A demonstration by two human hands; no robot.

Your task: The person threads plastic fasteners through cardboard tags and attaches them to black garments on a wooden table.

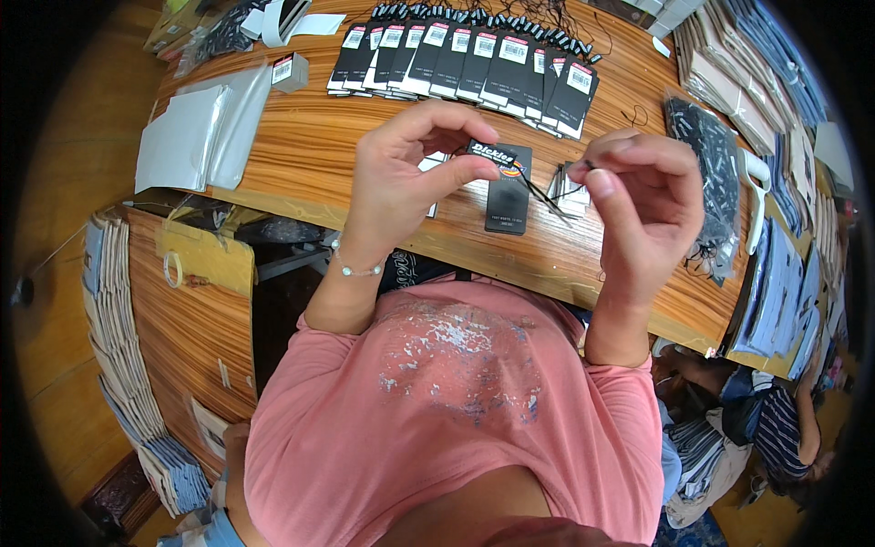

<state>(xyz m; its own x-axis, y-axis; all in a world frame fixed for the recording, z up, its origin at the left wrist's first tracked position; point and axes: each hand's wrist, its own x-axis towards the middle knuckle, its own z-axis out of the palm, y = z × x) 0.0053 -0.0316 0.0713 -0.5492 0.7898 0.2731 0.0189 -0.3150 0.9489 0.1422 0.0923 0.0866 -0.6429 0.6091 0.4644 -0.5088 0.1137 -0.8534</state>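
Over the near part of the wooden table (301, 137), my left hand (401, 169) pinches a small black hang tag (490, 151) with white lettering between thumb and fingers. My right hand (652, 187) is closed in a pinch on a thin black cord (540, 195). Several dark strands run between the hands; whether they join the tag is hard to make out. Below the left fingertips is a larger black hang tag (507, 208), upright to my view. Small light-coloured tags (571, 196) lie beside the right hand, and another white-labelled one (432, 173) is partly hidden behind my left hand.
A fanned row of black hang tags (447, 68) with cords spans the far side. Clear plastic sleeves (196, 128) and a small box (290, 73) are at left. On the right are a bag of black cords (706, 164), a white-handled tool (755, 196) and stacks of folded clothes (743, 77).
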